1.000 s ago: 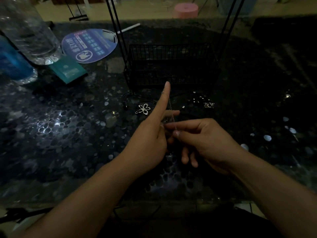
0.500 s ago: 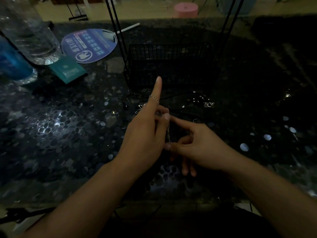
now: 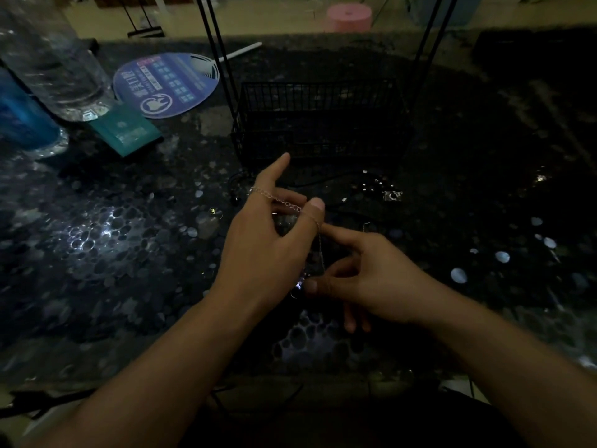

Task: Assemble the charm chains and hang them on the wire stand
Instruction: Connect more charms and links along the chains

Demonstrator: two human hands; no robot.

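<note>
a thin silver chain [image 3: 284,202] lay draped across the left hand [image 3: 258,250], running from the raised index finger over to the thumb, then dropping straight down to the right hand [image 3: 371,279] just beside it. the left hand was held above the desk [image 3: 129,253] with its index finger pointing up and away and its thumb stretched out to the right, so the chain was looped over those two digits; the other left fingers were hidden behind the hand, and it was not clear whether they were curled. the right hand pinched the lower end of the chain between thumb and a bent finger, with its index finger pointing toward the left thumb and nearly touching it; its remaining fingers hung down loosely. something small glinted at the bottom of the chain, too dim to identify.

beyond the hands stood the black wire stand [image 3: 319,124], its basket resting on the desk and its thin uprights rising out of view. a small charm [image 3: 392,195] and scattered tiny bits lay on the desk to the right of the basket's front. farther left were a teal card [image 3: 126,132], a round blue fan [image 3: 168,84], a clear bottle [image 3: 55,63] and a blue bottle [image 3: 22,121].
</note>
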